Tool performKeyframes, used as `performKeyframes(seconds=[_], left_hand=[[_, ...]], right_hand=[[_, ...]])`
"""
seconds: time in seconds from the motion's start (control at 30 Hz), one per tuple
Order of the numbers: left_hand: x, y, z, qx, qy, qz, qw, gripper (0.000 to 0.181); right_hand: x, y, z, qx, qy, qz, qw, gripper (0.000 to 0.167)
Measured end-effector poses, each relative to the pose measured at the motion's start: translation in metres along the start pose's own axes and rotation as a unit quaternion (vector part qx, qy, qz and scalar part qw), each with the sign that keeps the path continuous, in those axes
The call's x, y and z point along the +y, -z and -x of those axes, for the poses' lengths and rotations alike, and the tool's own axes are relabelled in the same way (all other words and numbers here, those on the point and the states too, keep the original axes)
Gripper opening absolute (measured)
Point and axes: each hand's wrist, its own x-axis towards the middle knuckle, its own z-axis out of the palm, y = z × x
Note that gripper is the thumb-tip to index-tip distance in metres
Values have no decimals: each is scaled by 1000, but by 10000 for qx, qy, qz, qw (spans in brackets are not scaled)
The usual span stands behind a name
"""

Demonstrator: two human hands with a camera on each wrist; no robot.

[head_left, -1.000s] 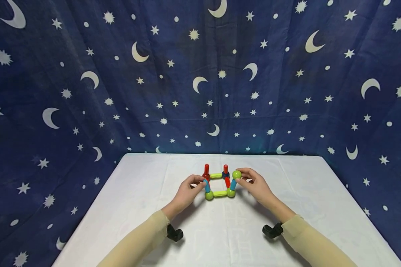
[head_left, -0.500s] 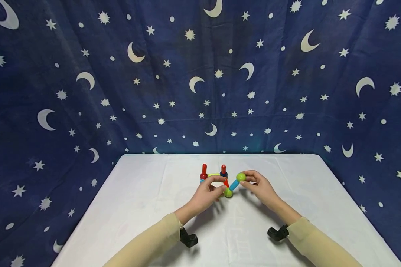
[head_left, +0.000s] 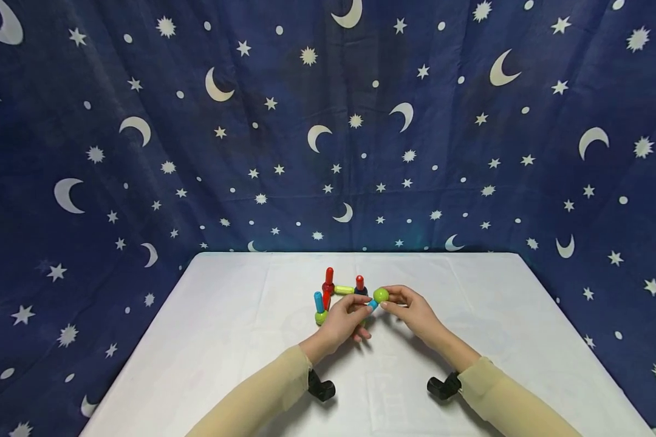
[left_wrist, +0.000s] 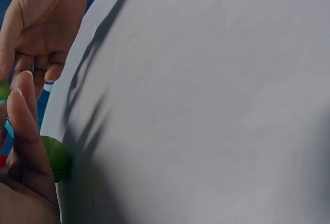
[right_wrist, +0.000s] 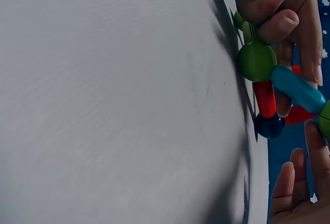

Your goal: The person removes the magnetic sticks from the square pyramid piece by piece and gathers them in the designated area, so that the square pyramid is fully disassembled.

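A small frame of magnetic rods and balls sits mid-table. My left hand [head_left: 341, 320] pinches a slanting blue rod [right_wrist: 299, 90], which rises from a green corner ball [right_wrist: 257, 62]. At that rod's upper end my right hand [head_left: 415, 308] holds another green ball [head_left: 381, 295] between thumb and fingers. Left of my left hand, a second blue rod [head_left: 319, 301] stands on a green ball [head_left: 321, 318]. Red rods stand upright on the far corners, over a red ball [head_left: 328, 289] and a dark blue ball [right_wrist: 269, 126]. The left hand hides the frame's near side in the head view.
A white cloth-covered table [head_left: 240, 340] surrounds the frame. Behind and beside it hangs a dark blue curtain [head_left: 284, 206] with moons and stars. Black wrist mounts, one left [head_left: 321, 388] and one right [head_left: 444, 387], jut out below the sleeves.
My left hand has moved from the left blue rod to the right one. The right-hand rod, with its top ball, has tilted outward. The frame has shifted slightly left and turned.
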Motion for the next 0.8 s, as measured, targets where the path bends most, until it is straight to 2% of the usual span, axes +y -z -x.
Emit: performKeyframes(seconds=[0.3,0.8], left_hand=[[2,-2,-9,263,-189,297,9990,36],[-3,-2,-10,283,-242,14,9993,34]], right_hand=[[-8,-6,-5,69,-106,47,9999,48],[-9,-5,-1,104,-141,-60,9998,50]])
